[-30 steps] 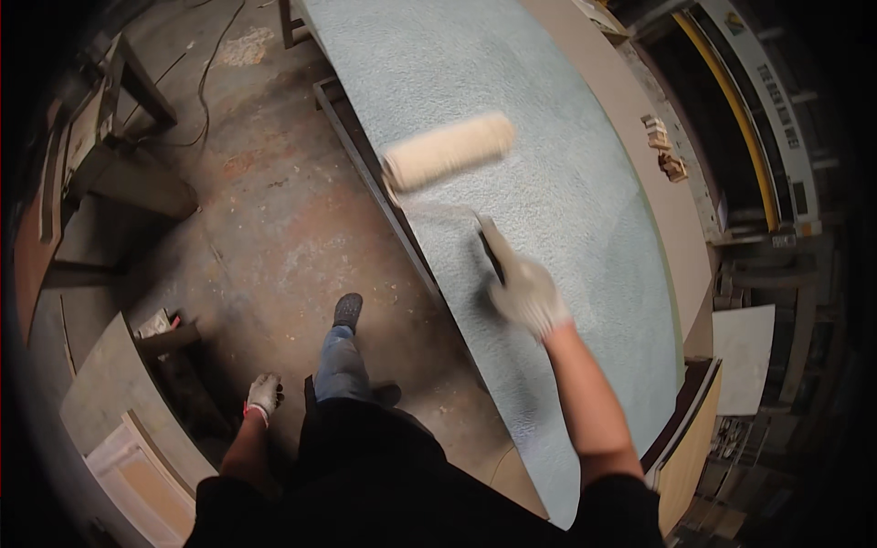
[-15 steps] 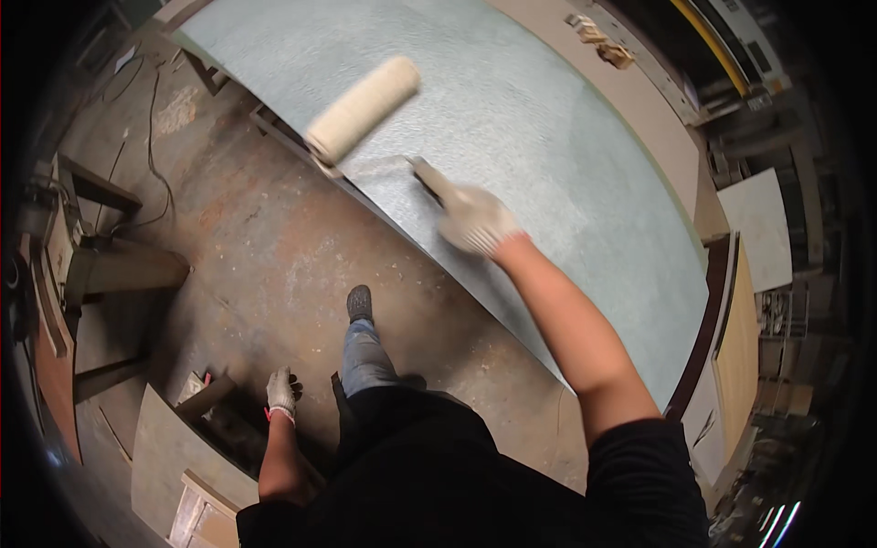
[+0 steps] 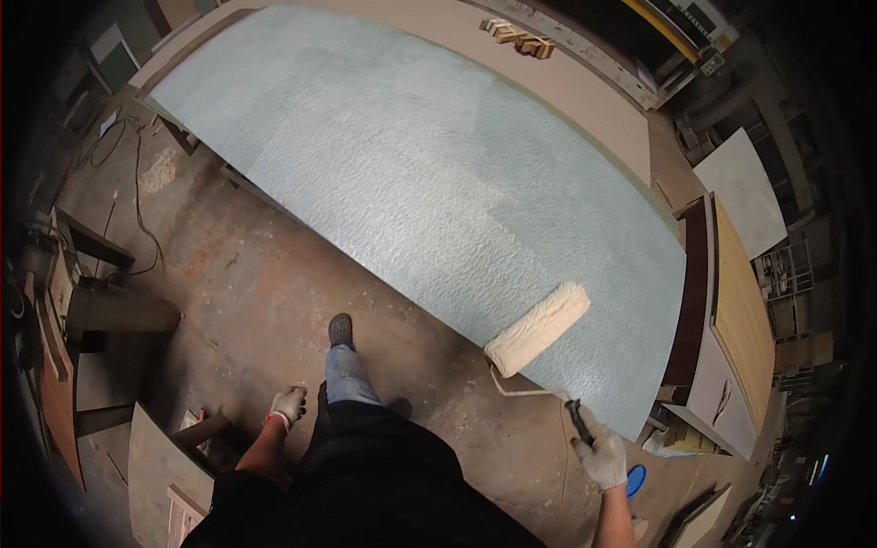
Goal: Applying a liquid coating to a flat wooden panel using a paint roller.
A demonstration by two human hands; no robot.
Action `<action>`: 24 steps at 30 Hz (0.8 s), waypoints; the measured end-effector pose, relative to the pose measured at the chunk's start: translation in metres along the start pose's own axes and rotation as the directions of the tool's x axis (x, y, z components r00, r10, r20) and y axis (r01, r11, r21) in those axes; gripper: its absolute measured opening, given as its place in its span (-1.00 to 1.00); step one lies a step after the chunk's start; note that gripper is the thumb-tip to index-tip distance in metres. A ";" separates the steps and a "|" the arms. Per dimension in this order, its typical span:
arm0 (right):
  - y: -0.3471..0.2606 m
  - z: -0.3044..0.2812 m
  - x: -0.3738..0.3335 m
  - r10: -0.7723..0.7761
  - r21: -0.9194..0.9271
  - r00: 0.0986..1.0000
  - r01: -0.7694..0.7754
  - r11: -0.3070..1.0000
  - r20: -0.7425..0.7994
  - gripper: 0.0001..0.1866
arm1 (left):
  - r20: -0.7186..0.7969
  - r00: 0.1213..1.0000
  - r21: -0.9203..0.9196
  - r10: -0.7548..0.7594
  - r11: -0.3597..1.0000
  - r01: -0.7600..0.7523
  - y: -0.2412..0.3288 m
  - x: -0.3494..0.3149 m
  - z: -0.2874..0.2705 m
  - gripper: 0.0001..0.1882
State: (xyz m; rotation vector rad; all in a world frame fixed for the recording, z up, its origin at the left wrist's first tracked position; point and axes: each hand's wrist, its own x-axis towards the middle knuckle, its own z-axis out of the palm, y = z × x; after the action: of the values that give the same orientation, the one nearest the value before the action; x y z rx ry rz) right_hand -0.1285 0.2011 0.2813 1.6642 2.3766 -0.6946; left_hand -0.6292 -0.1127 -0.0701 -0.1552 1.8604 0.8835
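My right hand point(image 3: 600, 451), in a pale knit glove, is closed round the dark handle of a paint roller point(image 3: 539, 331). The roller's fluffy cream sleeve rests on the near right part of a large panel point(image 3: 393, 192), close to its front edge. A thin wire frame joins sleeve and handle. Pale blue-green, wet-looking coating with a stippled texture covers the panel, and a darker patch shows toward its right and far side. Low at my left side hangs my gloved left hand point(image 3: 290, 405), fingers curled in, with nothing visible in it.
Small wooden blocks point(image 3: 518, 38) lie on a beige board beyond the panel. Boards point(image 3: 738, 306) lean at the right, near a blue round object point(image 3: 637, 479) on the floor. Wooden stands point(image 3: 123, 306) and a cable point(image 3: 139, 196) are at the left.
My right hand has drawn the roller toward me and to the right, from the panel's middle to its near right part. The view has shifted; my left hand still hangs low.
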 end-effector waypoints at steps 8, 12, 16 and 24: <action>-0.110 0.039 0.121 -0.067 0.118 0.982 0.089 0.989 -0.174 -0.38 | -0.110 0.984 -0.406 0.140 0.897 -0.173 0.146 0.038 0.022 -0.50; -0.200 0.000 0.243 0.028 0.187 0.997 -0.014 0.982 -0.076 -0.37 | -0.036 0.933 -0.606 0.357 0.735 -0.304 0.270 0.044 0.040 -0.48; -0.302 -0.042 0.400 -0.103 0.124 0.994 0.105 0.987 -0.024 -0.37 | -0.055 0.894 -0.745 0.445 0.578 -0.334 0.308 0.053 0.032 -0.51; -0.510 -0.091 0.710 -0.415 -0.109 0.908 0.408 0.907 -0.061 -0.36 | 0.096 0.597 -0.941 0.797 0.268 -0.207 0.271 0.098 0.031 -0.55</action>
State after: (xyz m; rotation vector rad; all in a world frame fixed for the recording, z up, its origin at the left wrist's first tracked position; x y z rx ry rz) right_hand -0.8473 0.7042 0.2323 1.1808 2.8089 -0.5659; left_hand -0.7808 0.1291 -0.0224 0.1629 0.6411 2.1063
